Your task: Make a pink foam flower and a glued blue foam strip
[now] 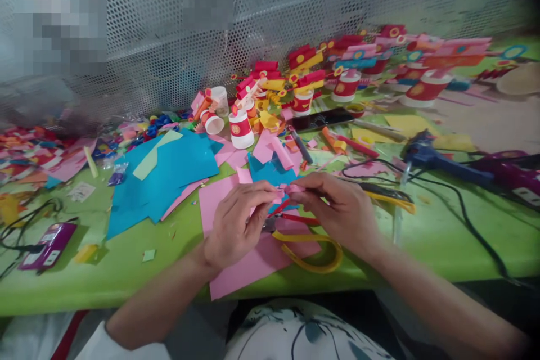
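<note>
Small pink paper held at the frame's centre.
It is pinched by the fingers of the left hand and right hand, above a pink sheet on the bench.

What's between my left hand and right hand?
The head view shows small pink paper between your left hand and right hand, with red and yellow handles beneath.
</note>
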`<state>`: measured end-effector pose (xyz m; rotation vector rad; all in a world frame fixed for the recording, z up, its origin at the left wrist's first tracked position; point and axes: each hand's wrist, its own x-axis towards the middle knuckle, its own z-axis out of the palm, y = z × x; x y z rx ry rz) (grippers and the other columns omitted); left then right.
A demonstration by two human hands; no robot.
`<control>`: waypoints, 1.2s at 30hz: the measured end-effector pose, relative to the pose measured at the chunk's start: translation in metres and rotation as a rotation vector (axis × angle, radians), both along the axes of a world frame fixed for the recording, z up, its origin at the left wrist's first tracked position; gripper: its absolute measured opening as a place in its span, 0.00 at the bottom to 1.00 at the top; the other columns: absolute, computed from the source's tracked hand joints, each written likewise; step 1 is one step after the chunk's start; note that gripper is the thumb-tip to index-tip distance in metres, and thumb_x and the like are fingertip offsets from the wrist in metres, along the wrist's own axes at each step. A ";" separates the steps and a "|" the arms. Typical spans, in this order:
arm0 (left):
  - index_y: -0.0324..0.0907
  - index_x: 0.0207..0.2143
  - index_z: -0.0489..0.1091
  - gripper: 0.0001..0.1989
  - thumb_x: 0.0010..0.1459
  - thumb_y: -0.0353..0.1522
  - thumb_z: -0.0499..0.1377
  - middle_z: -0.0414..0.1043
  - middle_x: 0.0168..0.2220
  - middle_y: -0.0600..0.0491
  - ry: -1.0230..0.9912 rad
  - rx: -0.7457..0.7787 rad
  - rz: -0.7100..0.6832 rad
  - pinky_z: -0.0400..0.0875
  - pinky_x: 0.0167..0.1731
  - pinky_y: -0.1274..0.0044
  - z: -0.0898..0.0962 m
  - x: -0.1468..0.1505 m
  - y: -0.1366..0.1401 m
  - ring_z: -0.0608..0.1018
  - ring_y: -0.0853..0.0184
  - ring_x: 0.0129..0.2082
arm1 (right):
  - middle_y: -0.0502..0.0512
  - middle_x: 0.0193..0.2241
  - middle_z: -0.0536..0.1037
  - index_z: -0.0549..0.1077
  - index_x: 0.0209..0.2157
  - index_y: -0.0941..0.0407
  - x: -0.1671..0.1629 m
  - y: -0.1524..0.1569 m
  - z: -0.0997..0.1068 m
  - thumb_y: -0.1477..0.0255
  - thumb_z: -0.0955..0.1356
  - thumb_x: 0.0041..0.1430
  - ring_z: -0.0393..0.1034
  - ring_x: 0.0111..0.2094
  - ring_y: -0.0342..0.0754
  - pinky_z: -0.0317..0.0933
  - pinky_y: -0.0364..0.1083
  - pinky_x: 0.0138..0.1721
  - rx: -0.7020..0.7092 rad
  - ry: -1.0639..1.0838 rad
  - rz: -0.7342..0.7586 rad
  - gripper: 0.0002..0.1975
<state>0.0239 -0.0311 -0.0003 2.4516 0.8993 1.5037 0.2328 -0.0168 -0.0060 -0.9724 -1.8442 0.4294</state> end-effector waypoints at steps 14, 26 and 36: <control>0.44 0.48 0.72 0.12 0.65 0.23 0.59 0.81 0.44 0.48 0.030 -0.095 -0.005 0.76 0.49 0.71 -0.005 -0.002 0.003 0.81 0.65 0.48 | 0.49 0.35 0.85 0.77 0.41 0.52 0.000 0.002 -0.006 0.81 0.71 0.61 0.80 0.35 0.44 0.70 0.42 0.39 0.124 -0.029 0.080 0.10; 0.45 0.49 0.72 0.13 0.65 0.23 0.59 0.81 0.46 0.50 0.138 -0.112 -0.040 0.75 0.49 0.71 -0.011 -0.005 0.007 0.81 0.66 0.49 | 0.51 0.36 0.84 0.75 0.43 0.53 0.005 0.002 -0.014 0.79 0.69 0.64 0.80 0.35 0.46 0.72 0.43 0.38 0.174 -0.158 0.074 0.09; 0.45 0.49 0.72 0.12 0.65 0.25 0.59 0.82 0.46 0.50 0.134 -0.122 -0.051 0.76 0.49 0.70 -0.010 -0.004 0.006 0.82 0.65 0.48 | 0.51 0.35 0.84 0.77 0.40 0.53 0.006 0.002 -0.011 0.79 0.69 0.64 0.80 0.34 0.45 0.72 0.43 0.36 0.116 -0.144 0.090 0.08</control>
